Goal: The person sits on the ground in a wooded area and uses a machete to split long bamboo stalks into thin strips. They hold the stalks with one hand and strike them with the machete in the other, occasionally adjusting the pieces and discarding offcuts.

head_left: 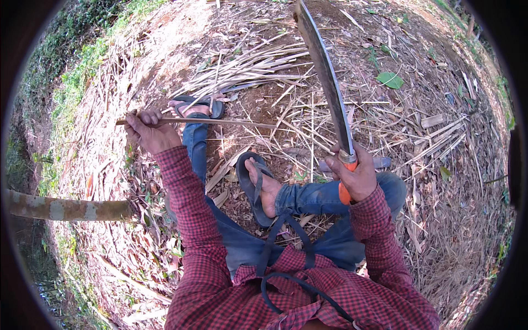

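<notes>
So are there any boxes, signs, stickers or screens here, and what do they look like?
None here. Only these:
Long knife: right hand, dark curved blade, orange handle.
Thin stick: left hand, brown, lying level.
Ground: dry split strips and leaves.

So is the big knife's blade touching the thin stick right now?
No, the right hand holds the long blade raised, apart from the thin stick in the left hand.

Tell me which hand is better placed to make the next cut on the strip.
Right. The right hand already grips the long knife by its orange handle, blade raised. The left hand is closed on the thin strip, holding it out level, so it likely only steadies.
</notes>
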A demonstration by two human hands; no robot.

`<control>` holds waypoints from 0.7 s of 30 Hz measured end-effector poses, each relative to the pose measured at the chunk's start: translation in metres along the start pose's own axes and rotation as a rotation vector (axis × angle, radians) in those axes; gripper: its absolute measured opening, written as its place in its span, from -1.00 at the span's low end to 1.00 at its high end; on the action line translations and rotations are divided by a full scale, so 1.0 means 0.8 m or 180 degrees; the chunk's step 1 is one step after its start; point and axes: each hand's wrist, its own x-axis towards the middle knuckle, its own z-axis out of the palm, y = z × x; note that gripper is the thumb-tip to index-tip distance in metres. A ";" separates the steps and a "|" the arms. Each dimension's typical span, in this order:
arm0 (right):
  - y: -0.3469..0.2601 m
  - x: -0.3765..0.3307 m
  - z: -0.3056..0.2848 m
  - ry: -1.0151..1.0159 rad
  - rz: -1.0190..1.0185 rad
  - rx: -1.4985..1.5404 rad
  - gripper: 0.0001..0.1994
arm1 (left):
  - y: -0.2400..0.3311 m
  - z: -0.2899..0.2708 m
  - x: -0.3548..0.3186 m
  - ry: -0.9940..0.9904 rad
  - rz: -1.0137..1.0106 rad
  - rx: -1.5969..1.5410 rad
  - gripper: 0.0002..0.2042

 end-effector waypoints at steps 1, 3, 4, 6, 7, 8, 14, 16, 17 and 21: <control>0.000 0.002 0.007 -0.0094 0.0110 0.0141 -0.76 | -0.002 0.001 0.000 0.0069 -0.0115 -0.0116 -0.75; 0.011 0.001 0.013 -0.0181 0.0244 0.0157 -0.75 | -0.007 0.003 0.000 0.0201 -0.0352 -0.0354 -0.68; 0.015 0.000 0.014 -0.0199 0.0314 0.0197 -0.75 | -0.010 0.016 -0.006 0.0479 -0.0442 -0.0190 -0.61; 0.027 -0.001 0.019 -0.0226 0.0333 0.0308 -0.74 | -0.031 0.007 -0.007 0.0472 -0.0464 -0.0229 -0.60; 0.032 -0.001 0.020 -0.0232 0.0431 0.0299 -0.74 | -0.038 0.008 -0.012 0.0472 -0.0506 -0.0240 -0.59; 0.035 -0.001 0.020 -0.0239 0.0529 0.0292 -0.73 | -0.043 0.007 -0.014 0.0495 -0.0591 -0.0247 -0.57; 0.052 0.019 0.028 -0.0383 0.0565 -0.0028 -0.72 | -0.045 0.013 -0.021 -0.0471 -0.0705 -0.0498 -0.57; 0.049 0.036 0.034 -0.0360 0.0500 0.0148 -0.73 | -0.046 0.007 -0.018 -0.0745 -0.0746 -0.0636 -0.57; 0.047 0.044 0.037 -0.0346 0.0471 0.0235 -0.73 | -0.047 0.005 -0.017 -0.0764 -0.0723 -0.0677 -0.57; 0.079 0.076 0.056 -0.0626 0.0869 -0.0085 -0.78 | -0.054 -0.001 -0.011 -0.0282 -0.0520 -0.0595 -0.53</control>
